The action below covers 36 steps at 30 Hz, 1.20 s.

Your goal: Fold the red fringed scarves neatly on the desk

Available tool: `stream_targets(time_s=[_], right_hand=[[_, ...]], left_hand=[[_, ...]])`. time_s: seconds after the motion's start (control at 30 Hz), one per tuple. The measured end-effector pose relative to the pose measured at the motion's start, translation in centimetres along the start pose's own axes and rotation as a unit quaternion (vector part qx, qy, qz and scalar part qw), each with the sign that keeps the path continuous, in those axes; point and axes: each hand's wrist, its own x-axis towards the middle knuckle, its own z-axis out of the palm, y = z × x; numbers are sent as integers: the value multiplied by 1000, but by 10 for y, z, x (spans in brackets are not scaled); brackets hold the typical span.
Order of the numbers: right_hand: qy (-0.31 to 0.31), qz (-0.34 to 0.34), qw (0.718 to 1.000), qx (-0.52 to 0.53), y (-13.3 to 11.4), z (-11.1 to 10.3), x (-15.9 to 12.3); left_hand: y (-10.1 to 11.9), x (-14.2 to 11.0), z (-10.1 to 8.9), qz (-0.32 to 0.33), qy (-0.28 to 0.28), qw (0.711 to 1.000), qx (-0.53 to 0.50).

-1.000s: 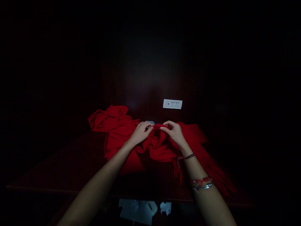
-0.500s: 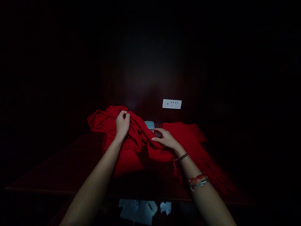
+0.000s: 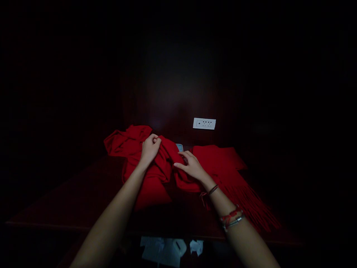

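Observation:
A red fringed scarf point(image 3: 220, 158) lies across the dark table, bunched in folds on the left and flatter on the right. Its long fringe spreads toward the right front. My left hand point(image 3: 150, 149) is closed in a pinch on the bunched part and lifts a fold. My right hand point(image 3: 192, 165) is beside that fold, thumb and fingers apart; its fingertips are close to the cloth, and I cannot tell whether they touch it. Behind the fold, a small device with a pale screen point(image 3: 180, 147) is partly hidden.
A white socket panel point(image 3: 204, 123) is on the dark wall behind the table. The table's front edge point(image 3: 69, 226) runs below the scarf. Lower down, beneath that edge, are pale papers point(image 3: 161, 251) and a crumpled white piece point(image 3: 196, 247). The surroundings are very dark.
My left hand has moved slightly right with the pinched fold, which now covers more of the small device. My right hand has shifted a little left toward the fold.

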Motion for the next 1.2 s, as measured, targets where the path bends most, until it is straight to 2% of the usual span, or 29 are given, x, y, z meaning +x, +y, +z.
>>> stream_targets(time_s=[0.07, 0.13, 0.23, 0.3, 0.37, 0.5, 0.67, 0.87, 1.07, 1.2], right_hand=[[14, 6, 1000, -25, -3, 6, 1], [44, 29, 998, -29, -3, 6, 2], [102, 68, 992, -14, 2, -2, 4], [118, 79, 990, -10, 4, -9, 5], [110, 69, 991, -4, 4, -13, 5], [54, 30, 998, 7, -6, -9, 2], [5, 3, 997, -76, -12, 6, -3], [86, -9, 992, -96, -19, 5, -3], [29, 2, 985, -172, -21, 11, -5], [87, 10, 992, -92, -13, 10, -2]], left_hand=[[4, -3, 5, 20, -42, 999, -9], [6, -4, 5, 23, -53, 998, -19], [1, 0, 0, 9, -24, 999, -31], [-2, 3, -3, 6, -10, 999, -41], [-3, 4, -5, 17, -15, 999, -47], [1, 0, -1, 46, -61, 996, -37], [9, -5, 3, 56, -68, 996, -27], [13, -7, 3, 50, -46, 998, -11], [20, -12, 6, 70, -58, 996, -11], [18, -10, 4, 61, -35, 998, 0]])
